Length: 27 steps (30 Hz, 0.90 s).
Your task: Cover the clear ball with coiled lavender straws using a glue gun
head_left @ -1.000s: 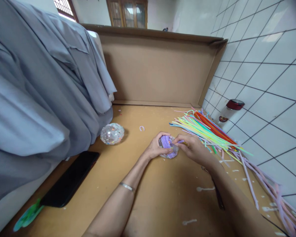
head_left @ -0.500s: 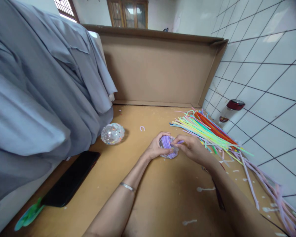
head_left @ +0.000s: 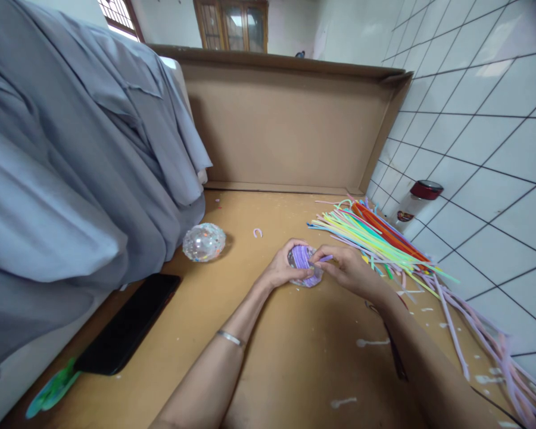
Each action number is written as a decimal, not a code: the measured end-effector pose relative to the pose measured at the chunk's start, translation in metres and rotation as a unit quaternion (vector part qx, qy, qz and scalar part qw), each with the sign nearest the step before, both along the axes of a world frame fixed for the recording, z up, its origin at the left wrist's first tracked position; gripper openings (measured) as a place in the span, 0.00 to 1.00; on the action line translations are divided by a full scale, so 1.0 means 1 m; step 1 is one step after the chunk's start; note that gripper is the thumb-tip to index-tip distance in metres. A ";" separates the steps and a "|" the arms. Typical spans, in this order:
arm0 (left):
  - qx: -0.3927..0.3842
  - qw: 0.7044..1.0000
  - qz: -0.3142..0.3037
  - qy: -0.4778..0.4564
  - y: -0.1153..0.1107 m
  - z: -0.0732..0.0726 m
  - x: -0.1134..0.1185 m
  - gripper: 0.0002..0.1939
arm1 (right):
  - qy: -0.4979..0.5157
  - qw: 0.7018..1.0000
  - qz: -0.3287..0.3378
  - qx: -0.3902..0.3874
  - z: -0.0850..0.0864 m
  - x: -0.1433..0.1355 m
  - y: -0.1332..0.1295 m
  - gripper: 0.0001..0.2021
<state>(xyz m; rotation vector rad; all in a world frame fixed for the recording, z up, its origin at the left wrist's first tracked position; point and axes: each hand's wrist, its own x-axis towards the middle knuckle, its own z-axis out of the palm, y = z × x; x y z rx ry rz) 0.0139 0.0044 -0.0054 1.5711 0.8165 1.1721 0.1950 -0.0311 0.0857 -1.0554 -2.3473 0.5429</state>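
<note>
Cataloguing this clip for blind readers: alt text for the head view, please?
A left hand steadies a clear ball wrapped in purple strips while the right hand pinches a purple strip against it; multicoloured thin strips lie right, a clear speckled ball left.

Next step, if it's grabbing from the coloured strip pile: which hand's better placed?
Right hand, probably: it's nearer the strip pile, though it's pinching a purple piece. Left hand is farther, holding the purple-banded ball.

Black phone (head_left: 128,325) beside grey cloth (head_left: 93,149).
</note>
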 end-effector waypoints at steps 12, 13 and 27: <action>0.010 1.000 -0.001 0.010 -0.001 0.001 0.000 0.34 | 0.009 1.000 0.015 0.003 -0.003 0.001 0.003 0.07; 0.013 1.000 -0.001 0.013 0.000 0.001 0.000 0.35 | 0.008 1.000 0.014 0.005 -0.004 0.001 0.003 0.07; 0.090 0.995 0.043 0.016 0.002 -0.003 0.001 0.33 | 0.027 1.000 -0.001 0.015 -0.009 0.004 0.009 0.07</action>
